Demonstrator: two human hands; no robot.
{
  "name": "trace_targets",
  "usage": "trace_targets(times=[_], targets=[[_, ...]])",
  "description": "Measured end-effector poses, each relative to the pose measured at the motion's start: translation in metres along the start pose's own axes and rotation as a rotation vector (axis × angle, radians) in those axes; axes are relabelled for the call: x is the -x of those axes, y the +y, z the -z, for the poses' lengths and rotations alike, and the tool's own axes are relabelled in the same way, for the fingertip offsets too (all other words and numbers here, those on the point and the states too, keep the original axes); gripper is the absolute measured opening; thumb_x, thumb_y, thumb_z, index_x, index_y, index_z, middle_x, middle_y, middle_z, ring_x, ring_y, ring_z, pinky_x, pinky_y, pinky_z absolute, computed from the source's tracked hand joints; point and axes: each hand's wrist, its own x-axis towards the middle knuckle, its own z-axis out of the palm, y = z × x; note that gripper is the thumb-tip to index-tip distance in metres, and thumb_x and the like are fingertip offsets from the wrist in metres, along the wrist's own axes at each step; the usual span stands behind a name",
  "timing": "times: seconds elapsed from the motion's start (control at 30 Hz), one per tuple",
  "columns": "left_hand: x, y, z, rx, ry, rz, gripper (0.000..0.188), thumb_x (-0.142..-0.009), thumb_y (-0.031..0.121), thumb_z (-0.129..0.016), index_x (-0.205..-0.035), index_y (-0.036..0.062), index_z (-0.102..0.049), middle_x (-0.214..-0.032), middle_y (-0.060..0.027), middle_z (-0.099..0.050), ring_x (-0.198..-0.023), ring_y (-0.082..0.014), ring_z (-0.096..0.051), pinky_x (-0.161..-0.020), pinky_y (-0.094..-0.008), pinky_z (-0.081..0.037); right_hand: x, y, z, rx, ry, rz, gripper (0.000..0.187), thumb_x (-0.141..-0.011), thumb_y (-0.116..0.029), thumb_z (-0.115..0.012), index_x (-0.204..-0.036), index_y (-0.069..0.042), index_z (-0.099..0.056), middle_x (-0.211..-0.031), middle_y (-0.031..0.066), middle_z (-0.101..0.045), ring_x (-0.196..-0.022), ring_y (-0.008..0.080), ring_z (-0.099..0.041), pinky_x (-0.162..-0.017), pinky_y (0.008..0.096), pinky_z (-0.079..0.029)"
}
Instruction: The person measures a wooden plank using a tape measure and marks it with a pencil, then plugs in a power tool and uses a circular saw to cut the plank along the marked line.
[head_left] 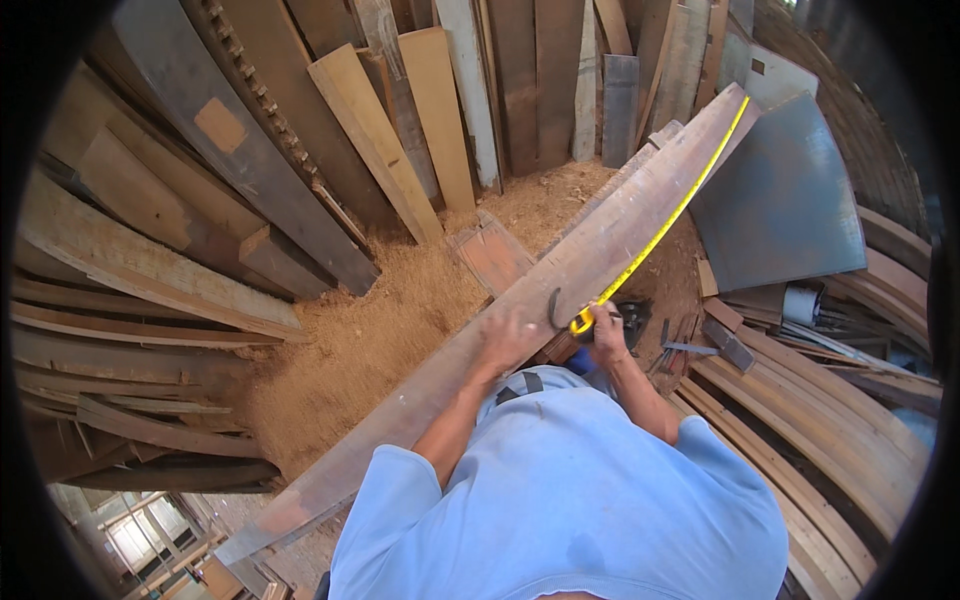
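Note:
A long, weathered plank (pixel 440 375) runs slantwise in front of me, from lower left to upper right. My right hand (pixel 608 338) is closed around a yellow tape measure (pixel 581 321) at the plank's near edge. Its yellow blade (pixel 672 222) is drawn out along that edge to the plank's far right end. On the plank's face lies my left hand (pixel 508 342), fingers spread and slightly blurred, holding nothing. Between my hands a dark curved piece (pixel 554 308) shows against the wood; its kind is unclear.
Sawdust (pixel 345 350) covers the ground beyond the plank. Several boards (pixel 375 145) lean upright along the back and left. A blue-grey sheet (pixel 780 205) stands at the right. Stacked planks (pixel 810 420) lie at lower right, with a square-like tool (pixel 692 348) near them.

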Motion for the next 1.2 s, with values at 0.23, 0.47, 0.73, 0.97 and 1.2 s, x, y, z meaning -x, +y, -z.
trace_targets(times=[0.23, 0.47, 0.73, 0.97, 1.2], targets=[[0.016, -0.137, 0.051, -0.131, -0.147, 0.322, 0.073, -0.089, 0.054, -0.056, -0.14, 0.0032, -0.046, -0.148, -0.0264, -0.04, -0.14, -0.0397, -0.035, -0.111, -0.0543, -0.029, -0.032, -0.001, 0.055, 0.504, 0.472, 0.317, 0.039, -0.092, -0.024, -0.063, -0.115, 0.006, -0.054, -0.088, 0.0087, -0.061, -0.079, 0.0163, -0.059, -0.07, 0.0318, -0.05], [0.02, -0.14, 0.06, 0.051, -0.345, 0.37, 0.089, -0.09, 0.066, -0.047, -0.149, -0.0002, -0.034, -0.148, -0.029, -0.039, -0.14, -0.0396, -0.037, -0.115, -0.0436, -0.03, 0.008, -0.006, 0.094, 0.667, 0.4, 0.206, 0.029, -0.088, -0.023, -0.063, -0.106, 0.0, -0.062, -0.088, 0.0062, -0.063, -0.079, 0.015, -0.059, -0.073, 0.0298, -0.049], [0.003, -0.173, 0.038, 0.11, -0.342, 0.249, 0.076, -0.093, 0.058, -0.049, -0.141, 0.0003, -0.047, -0.136, -0.0275, -0.053, -0.131, -0.038, -0.049, -0.109, -0.0419, -0.036, 0.061, 0.057, 0.136, 0.525, 0.376, 0.14, 0.022, -0.085, -0.023, -0.063, -0.091, -0.002, -0.067, -0.081, 0.0048, -0.067, -0.075, 0.0145, -0.062, -0.071, 0.0301, -0.05], [-0.005, -0.17, 0.036, 0.055, -0.273, 0.303, 0.074, -0.088, 0.054, -0.061, -0.129, -0.0076, -0.053, -0.121, -0.0311, -0.062, -0.117, -0.0373, -0.06, -0.098, -0.0411, -0.045, 0.07, 0.056, 0.148, 0.721, 0.535, -0.13, 0.046, -0.085, -0.027, -0.067, -0.12, 0.002, -0.062, -0.111, 0.022, -0.068, -0.099, 0.0334, -0.067, -0.087, 0.0403, -0.052], [-0.084, -0.079, 0.021, -0.097, -0.196, 0.099, 0.077, -0.088, 0.058, -0.059, -0.122, -0.0105, -0.056, -0.117, -0.0298, -0.063, -0.111, -0.039, -0.062, -0.092, -0.045, -0.047, 0.094, 0.109, 0.219, 0.886, 0.546, -0.127, 0.046, -0.082, -0.031, -0.069, -0.116, -0.001, -0.064, -0.107, 0.023, -0.068, -0.102, 0.0356, -0.065, -0.088, 0.0417, -0.051]])
